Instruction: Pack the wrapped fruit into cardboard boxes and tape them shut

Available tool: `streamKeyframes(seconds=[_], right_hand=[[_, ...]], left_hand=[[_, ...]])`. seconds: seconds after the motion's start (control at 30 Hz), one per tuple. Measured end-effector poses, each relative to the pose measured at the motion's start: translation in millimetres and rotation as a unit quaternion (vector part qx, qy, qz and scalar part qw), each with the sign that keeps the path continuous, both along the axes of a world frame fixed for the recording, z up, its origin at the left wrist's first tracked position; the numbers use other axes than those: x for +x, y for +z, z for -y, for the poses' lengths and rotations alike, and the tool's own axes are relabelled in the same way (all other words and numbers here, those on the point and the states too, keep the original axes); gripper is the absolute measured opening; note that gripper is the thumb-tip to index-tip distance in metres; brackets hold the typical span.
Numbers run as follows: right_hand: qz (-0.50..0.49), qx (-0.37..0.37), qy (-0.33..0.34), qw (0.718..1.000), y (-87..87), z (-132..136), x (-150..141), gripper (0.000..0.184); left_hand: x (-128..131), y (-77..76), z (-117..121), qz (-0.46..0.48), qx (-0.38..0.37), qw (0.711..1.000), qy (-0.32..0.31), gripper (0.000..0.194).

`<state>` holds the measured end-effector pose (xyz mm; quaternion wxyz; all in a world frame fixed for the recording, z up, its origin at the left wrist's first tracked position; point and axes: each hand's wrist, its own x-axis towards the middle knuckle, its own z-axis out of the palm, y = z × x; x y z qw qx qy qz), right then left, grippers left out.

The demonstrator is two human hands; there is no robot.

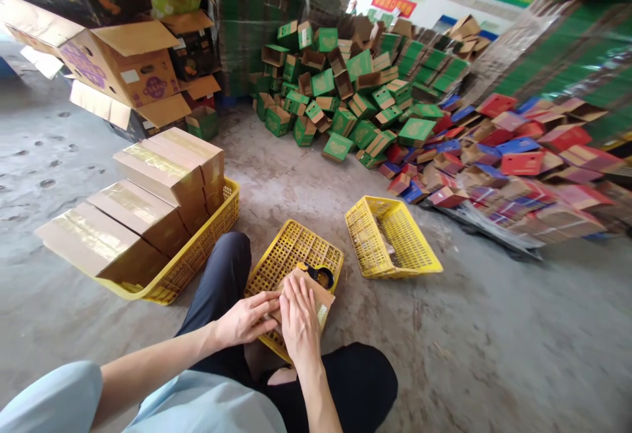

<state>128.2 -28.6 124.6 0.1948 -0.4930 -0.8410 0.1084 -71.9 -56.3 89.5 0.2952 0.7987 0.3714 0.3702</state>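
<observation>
Clock is the seated person's, 12 straight ahead. Flat brown cardboard piece (323,299) sits on the yellow plastic lattice crate (291,239) at 12, right in front of the body. Right hand (299,318): palm down on the cardboard, fingers extended and close together, not wrapped round it. Left hand (247,318): at its 9 o'clock edge, fingertips touching near the right fingers; can't tell if it's pinching. Black-and-yellow tape dispenser (322,278) lies on the same crate, just past the cardboard at 1.

At 10: long yellow plastic basket (185,265) holding taped brown cardboard cartons (143,206) in a row. At 2: smaller yellow plastic basket (417,239), well apart from the hands. Farther out: heap of green cardboard boxes (340,117) between 12 and 1, heap of red and blue cardboard boxes (523,163) at 2.
</observation>
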Motion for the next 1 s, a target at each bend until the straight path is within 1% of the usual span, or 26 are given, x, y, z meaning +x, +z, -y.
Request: streamKeyframes(seconds=[0.13,0.23,0.33,0.43,0.53,0.6,0.67,0.77,0.83,0.93,1.0], right_hand=[[-0.002,0.015,-0.02,1.0,-8.3,-3,0,0.057],[-0.007,0.027,-0.025,0.999,-13.6,-2,7,0.059],[-0.001,0.032,-0.022,0.999,-16.9,8,21,0.062],[0.011,0.03,-0.027,0.999,-18.8,23,38,0.073],[0.017,0.03,-0.021,0.999,-21.9,33,51,0.08],[0.008,0.038,-0.007,0.999,-25.3,34,55,0.078],[-0.007,0.055,0.002,0.998,-28.7,34,56,0.076],[-0.027,0.079,-0.006,0.996,-31.1,36,56,0.075],[-0.038,0.082,-0.021,0.996,-30.6,41,56,0.075],[-0.063,0.075,-0.048,0.994,-30.7,52,60,0.074],[-0.084,0.064,-0.075,0.992,-34.2,61,61,0.072]], left_hand=[[3,9.6,-10,-0.021,0.018,1.0,-0.008,0.043],[5,10.7,-20,-0.03,0.035,0.999,-0.029,0.038],[2,8.5,-25,-0.042,0.043,0.997,-0.038,0.035],[-2,11.2,-27,-0.045,0.053,0.996,-0.049,0.035],[0,21.4,-29,-0.062,0.06,0.994,-0.062,0.044],[7,28.0,-30,-0.086,0.073,0.992,-0.063,0.056],[16,29.9,-31,-0.11,0.097,0.986,-0.073,0.068],[25,22.2,-31,-0.138,0.13,0.978,-0.089,0.079],[23,13.5,-31,-0.144,0.136,0.977,-0.082,0.082],[11,3.4,-29,-0.139,0.117,0.981,-0.063,0.081],[2,0.6,-26,-0.136,0.095,0.985,-0.055,0.077]])
